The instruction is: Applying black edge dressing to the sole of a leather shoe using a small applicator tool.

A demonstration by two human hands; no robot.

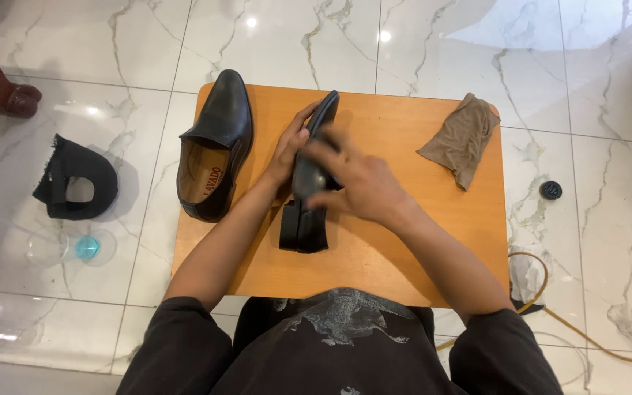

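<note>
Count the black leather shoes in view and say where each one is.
2. One black leather shoe rests upright at the wooden table's left end; the other stands on edge mid-table, between the left hand and right hand.

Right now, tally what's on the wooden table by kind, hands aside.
Black shoes: 2, one lying flat at the left, one on its side between the left hand and right hand
Brown cloths: 1
Total: 3

Left hand [287, 157] cupped; right hand [356, 183] curled, blurred.
</note>
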